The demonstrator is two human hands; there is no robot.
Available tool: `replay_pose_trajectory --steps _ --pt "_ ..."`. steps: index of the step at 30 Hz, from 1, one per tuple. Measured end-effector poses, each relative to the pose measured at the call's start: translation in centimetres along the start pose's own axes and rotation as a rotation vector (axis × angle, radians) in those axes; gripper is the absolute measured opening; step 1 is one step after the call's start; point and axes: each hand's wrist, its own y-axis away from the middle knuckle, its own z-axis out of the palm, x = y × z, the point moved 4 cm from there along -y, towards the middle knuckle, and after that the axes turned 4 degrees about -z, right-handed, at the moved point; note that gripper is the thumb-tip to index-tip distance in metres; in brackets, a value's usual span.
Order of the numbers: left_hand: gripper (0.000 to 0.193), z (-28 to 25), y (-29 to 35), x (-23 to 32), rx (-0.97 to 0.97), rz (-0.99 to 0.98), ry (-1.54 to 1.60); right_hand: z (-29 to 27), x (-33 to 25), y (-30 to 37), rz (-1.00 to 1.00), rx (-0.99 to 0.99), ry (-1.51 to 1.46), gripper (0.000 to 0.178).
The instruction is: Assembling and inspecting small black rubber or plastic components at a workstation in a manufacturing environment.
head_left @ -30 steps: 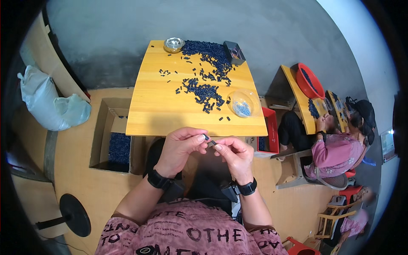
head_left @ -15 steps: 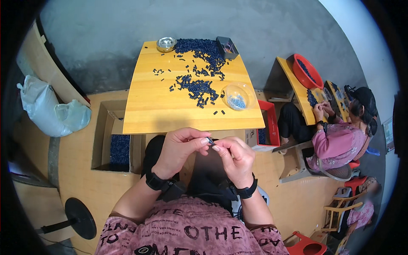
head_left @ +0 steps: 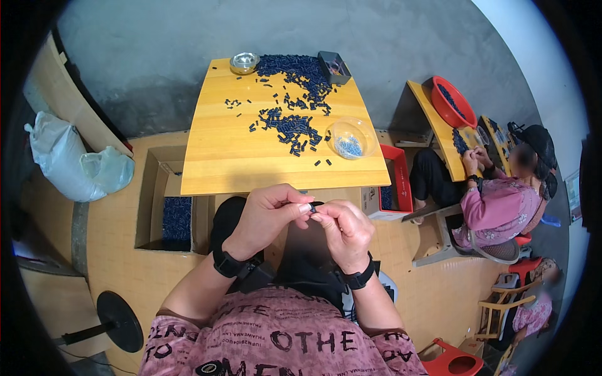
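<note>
Fingertips of my left hand [head_left: 268, 219] and my right hand [head_left: 343, 233] meet just off the table's near edge, both closed in a pinch. Between them is a small dark piece [head_left: 313, 210], mostly hidden by the fingers. On the yellow table [head_left: 219, 156], a loose heap of similar small dark-blue pieces [head_left: 291, 130] lies in front of my hands. A larger pile [head_left: 295, 70] spreads along the far edge. To the right of the near heap stands a clear round bowl [head_left: 367, 147] with tiny pale-blue parts [head_left: 348, 146] in it.
A metal bowl [head_left: 244, 61] and a dark box [head_left: 334, 67] stand at the table's far corners. Below are a cardboard box [head_left: 145, 213] of dark pieces and a red-lined box [head_left: 402, 178]. A co-worker [head_left: 501, 200] sits at the right near a red basin [head_left: 467, 119]; white bags [head_left: 59, 153] lie left.
My hands have barely shifted, and the fingers have closed in more around the small dark piece, so less of it shows. The things on the table stay as they were.
</note>
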Motion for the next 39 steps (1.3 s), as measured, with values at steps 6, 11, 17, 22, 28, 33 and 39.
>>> replay_pose_trajectory --steps 6,11,17,22,28,33,39 --pt "0.017 -0.8 -0.6 -1.6 0.097 -0.014 0.068 1.6 1.7 0.0 0.183 0.013 -0.148 0.008" --pt "0.022 -2.4 -1.7 -2.4 0.174 0.014 0.113 3.6 3.5 -0.4 0.182 0.008 -0.191 0.007" --pt "0.02 -6.3 -4.7 -4.7 0.25 0.001 -0.008 7.2 6.3 -2.0 0.089 -0.115 -0.037 0.008" --pt "0.023 -10.7 -9.2 -6.7 0.373 0.023 -0.277 12.0 10.0 -4.6 -0.006 -0.166 0.083 0.01" --pt "0.032 -15.1 -13.1 -8.3 0.46 0.198 -0.546 17.4 13.6 -6.7 -0.093 -0.236 0.24 0.008" --pt "0.033 -14.8 -13.7 -7.6 0.493 0.317 -0.791 18.8 15.5 -6.9 -0.109 -0.205 0.272 0.006" --pt "0.034 -14.5 -13.7 -7.1 0.454 0.433 -0.953 18.3 16.3 -8.6 0.25 -0.305 0.023 0.014"
